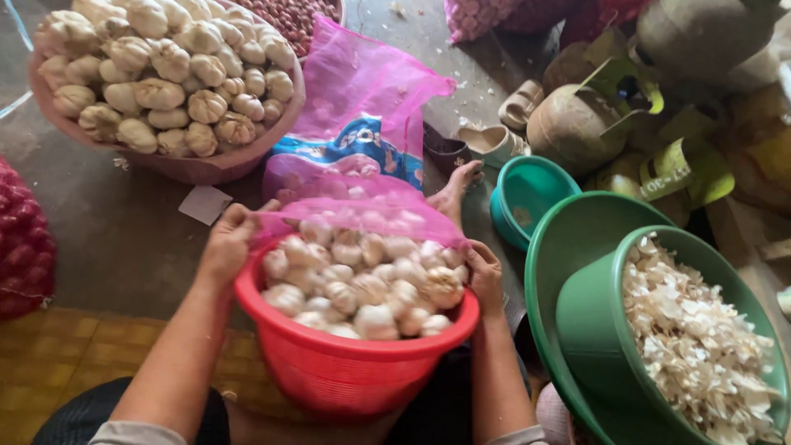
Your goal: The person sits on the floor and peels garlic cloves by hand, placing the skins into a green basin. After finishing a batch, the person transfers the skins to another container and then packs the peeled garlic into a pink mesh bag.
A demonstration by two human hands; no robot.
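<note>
While two bare hands work at its rim, one round red plastic basket [346, 363] sits directly before the person, heaped with whole white garlic bulbs [362, 284]. One pink mesh sack [362, 124] lies stretched from the floor behind onto the far edge of the basket, its open mouth draped over the bulbs between both hands. At the basket's left rim the left hand [227, 243] is clenched on the sack's edge; at the right rim the right hand [486, 276] has its fingers curled over the netting and rim, though how firmly it grips I cannot tell. One bare foot [456, 189] shows just beyond the sack.

One wide pink basin [198, 169] stands farther back on the left, piled with more white garlic bulbs. Three green plastic bowls stand to the right: a small teal bowl [527, 194], a large green tub [568, 239], and nested in it a green bucket [593, 330] full of pale papery garlic skins [700, 346]. One red mesh bag [25, 247] of small reddish bulbs lies at the left edge.
</note>
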